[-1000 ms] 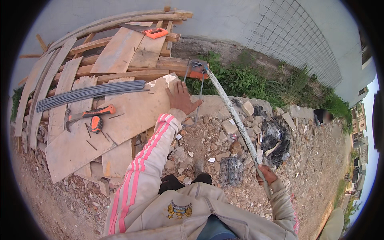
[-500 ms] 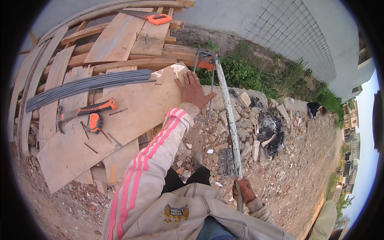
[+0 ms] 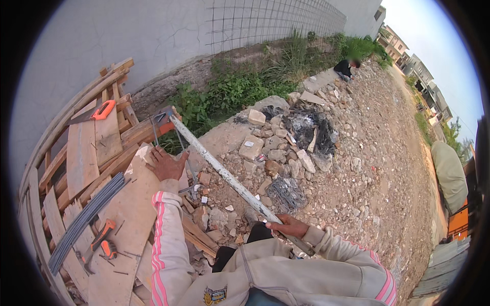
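Observation:
My right hand [image 3: 290, 225] is wrapped around the lower part of a long, paint-worn metal pipe [image 3: 219, 164]. The pipe slants up to the left, and its far end meets a blue-grey and orange metal piece [image 3: 164, 122] at the edge of the timber. Fingers spread, my left hand [image 3: 167, 166] lies flat on the end of a plywood board [image 3: 135, 191]. Close by its fingers and thumb is a thin steel rod [image 3: 190, 166] bent into a frame shape, partly hidden by the hand and pipe.
On the boards lie a bundle of steel rods [image 3: 89, 222], a claw hammer [image 3: 99, 238], a tape measure [image 3: 108, 249], loose nails and a handsaw [image 3: 103, 110]. Rubble, a wire heap [image 3: 287, 194] and burnt debris [image 3: 309, 130] cover the ground. A person [image 3: 344, 69] sits farther off.
The view has turned to the right, so the boards sit lower left and the pipe appears more slanted. My left hand remains flat on the board; my right still grips the pipe.

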`<state>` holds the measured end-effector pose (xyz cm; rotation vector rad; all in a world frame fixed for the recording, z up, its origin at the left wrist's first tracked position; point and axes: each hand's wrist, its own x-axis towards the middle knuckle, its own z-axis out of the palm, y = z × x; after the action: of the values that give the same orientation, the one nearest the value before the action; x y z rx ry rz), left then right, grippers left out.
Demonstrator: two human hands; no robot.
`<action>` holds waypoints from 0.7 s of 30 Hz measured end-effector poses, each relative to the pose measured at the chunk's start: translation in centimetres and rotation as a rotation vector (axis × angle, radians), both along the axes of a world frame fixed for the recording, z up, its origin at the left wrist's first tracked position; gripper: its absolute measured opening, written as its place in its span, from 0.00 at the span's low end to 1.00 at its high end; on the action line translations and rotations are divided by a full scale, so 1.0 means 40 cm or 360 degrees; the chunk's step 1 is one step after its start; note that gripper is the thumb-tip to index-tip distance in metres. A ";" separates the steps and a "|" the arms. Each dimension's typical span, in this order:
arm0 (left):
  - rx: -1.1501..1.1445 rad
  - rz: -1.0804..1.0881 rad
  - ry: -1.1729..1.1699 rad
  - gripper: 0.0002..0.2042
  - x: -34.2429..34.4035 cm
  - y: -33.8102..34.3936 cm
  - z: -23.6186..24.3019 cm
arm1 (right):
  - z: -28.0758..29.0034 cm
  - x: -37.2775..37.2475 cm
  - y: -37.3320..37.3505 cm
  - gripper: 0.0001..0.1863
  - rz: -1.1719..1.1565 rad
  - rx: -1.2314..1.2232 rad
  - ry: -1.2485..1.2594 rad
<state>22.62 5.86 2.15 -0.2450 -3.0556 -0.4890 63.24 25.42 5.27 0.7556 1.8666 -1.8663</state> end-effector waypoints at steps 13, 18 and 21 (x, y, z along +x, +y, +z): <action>-0.0043 0.0039 -0.0015 0.61 -0.017 -0.008 -0.005 | -0.095 -0.096 0.166 0.17 -0.0087 0.0236 0.0157; 0.0043 -0.0216 0.0430 0.41 0.018 0.038 0.019 | -0.209 -0.052 0.349 0.11 -0.0170 0.0644 0.0715; 0.0240 -0.0160 0.0343 0.29 0.018 0.108 -0.019 | -0.262 -0.053 0.455 0.14 -0.0147 0.0453 0.0535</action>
<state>23.35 10.20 1.38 -0.4172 -2.7920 -0.6492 61.12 43.63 -5.21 0.6555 2.3825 -1.9010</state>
